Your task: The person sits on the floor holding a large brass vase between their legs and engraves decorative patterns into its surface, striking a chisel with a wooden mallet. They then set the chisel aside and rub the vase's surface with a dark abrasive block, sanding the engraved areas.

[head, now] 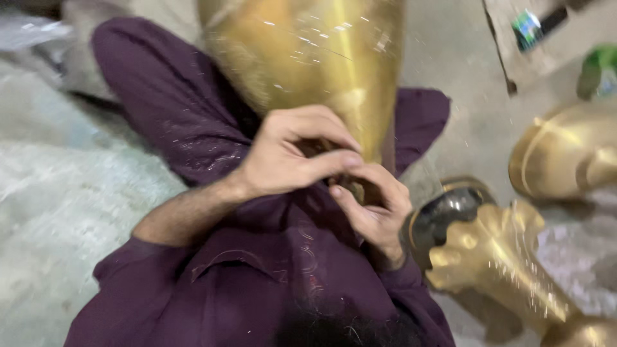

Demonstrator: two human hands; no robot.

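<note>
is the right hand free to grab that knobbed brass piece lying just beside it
Probably not as things stand: the right hand is busy with the left hand at the narrow end of the big brass vessel. The knobbed brass piece lies close by with nothing between.

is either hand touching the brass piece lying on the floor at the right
No: both the left hand and right hand are at the base of the big brass vessel, apart from the floor piece.
</note>
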